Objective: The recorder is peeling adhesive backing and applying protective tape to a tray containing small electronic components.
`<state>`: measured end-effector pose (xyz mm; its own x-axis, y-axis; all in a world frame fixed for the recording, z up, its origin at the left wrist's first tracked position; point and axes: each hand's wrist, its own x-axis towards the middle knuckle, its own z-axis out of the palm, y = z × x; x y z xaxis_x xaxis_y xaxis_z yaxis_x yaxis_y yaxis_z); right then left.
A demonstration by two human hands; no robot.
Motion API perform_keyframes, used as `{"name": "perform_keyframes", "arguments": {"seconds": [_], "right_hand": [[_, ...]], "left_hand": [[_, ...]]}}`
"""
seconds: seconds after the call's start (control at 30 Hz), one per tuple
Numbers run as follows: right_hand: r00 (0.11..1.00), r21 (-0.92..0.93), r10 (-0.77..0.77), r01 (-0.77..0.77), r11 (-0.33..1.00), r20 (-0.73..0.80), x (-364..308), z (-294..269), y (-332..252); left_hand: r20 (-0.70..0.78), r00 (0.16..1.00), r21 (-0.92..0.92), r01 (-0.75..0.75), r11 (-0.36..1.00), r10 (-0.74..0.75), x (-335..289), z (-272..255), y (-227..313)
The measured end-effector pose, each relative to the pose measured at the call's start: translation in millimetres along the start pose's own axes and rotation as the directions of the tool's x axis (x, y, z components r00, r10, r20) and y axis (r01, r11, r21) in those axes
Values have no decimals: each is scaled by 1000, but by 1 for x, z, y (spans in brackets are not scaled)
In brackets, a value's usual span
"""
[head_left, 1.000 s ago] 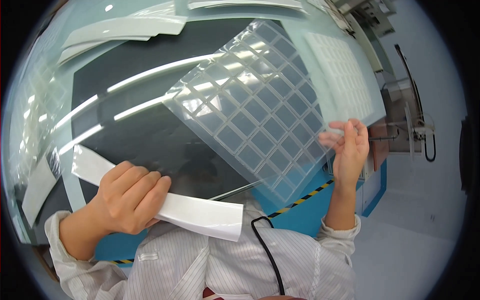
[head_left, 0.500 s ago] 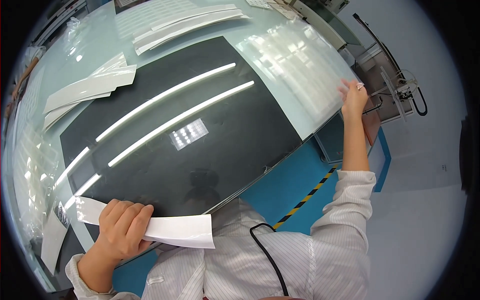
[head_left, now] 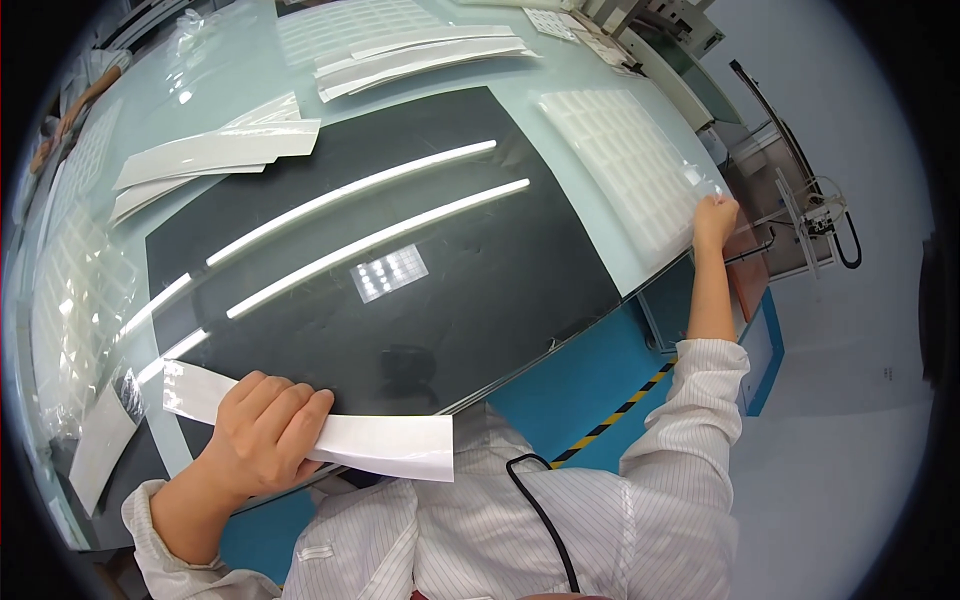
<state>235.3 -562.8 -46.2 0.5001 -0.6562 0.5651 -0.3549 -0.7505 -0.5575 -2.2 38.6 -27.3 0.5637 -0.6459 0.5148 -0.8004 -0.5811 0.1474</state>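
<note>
Pale greenish worktop [head_left: 250, 72] spans the scene, its left edge blurring into the dark lens rim. Across it, reaching the near edge, lies a black mat [head_left: 480, 330], partly hidden by lamp reflections. Toward the near right corner sits a stack of clear compartmented trays [head_left: 625, 165], its layers hard to separate. Loose white strips [head_left: 430, 62] lie toward the far edge. At the near edge, the left hand [head_left: 265, 425] is closed around a white strip [head_left: 390, 442], hiding its middle; the strip's right end juts past that edge. The right hand [head_left: 715, 220] is curled narrow at the trays' corner; whether it pinches anything, I cannot tell. By the far right corner, a small card [head_left: 550, 25] bears markings too tiny to read.
</note>
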Motion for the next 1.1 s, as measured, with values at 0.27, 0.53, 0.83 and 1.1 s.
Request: {"name": "perform_keyframes", "arguments": {"seconds": [0.27,0.53,0.83,1.1], "right_hand": [[880,-596,-472,347,724,-60,-22,2,-36],[292,346,-952,887,307,94,-152,-22,-255],[-314,941,-887,102,323,338,-394,-33,-445],[-284,761,-706,243,602,649,-468,-11,-522]], "left_hand": [[-83,996,13,-35,999,36,-17,3,-4],[-145,988,128,-38,991,57,-19,19,-1],[-29,996,102,-82,991,85,-23,-1,16],[-110,985,91,-123,988,133,-28,2,15]]}}
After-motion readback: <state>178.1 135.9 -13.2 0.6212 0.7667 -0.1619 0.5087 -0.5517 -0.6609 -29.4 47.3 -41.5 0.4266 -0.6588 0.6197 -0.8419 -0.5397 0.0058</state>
